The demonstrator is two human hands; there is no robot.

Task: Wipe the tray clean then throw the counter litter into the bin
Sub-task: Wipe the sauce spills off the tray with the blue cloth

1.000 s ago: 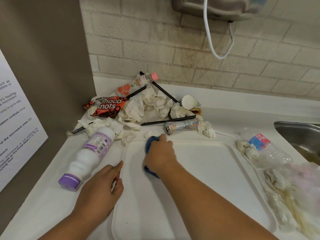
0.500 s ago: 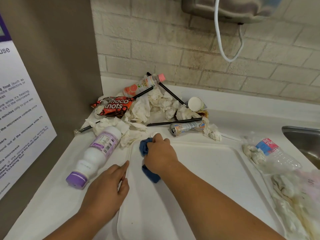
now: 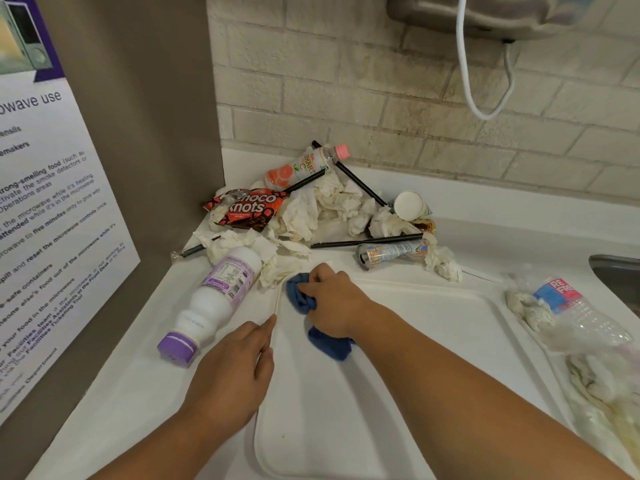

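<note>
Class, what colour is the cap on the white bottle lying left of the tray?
Purple. The cap shows best in the head view.

Pale brick wall [image 3: 381, 98] beyond the right grip [image 3: 332, 306]; grey-brown panel [image 3: 156, 133] with microwave-use poster [image 3: 52, 202] left of it; white table [image 3: 121, 393]; steel sink [image 3: 620, 278] far right; white cable [image 3: 460, 46] overhead
</note>
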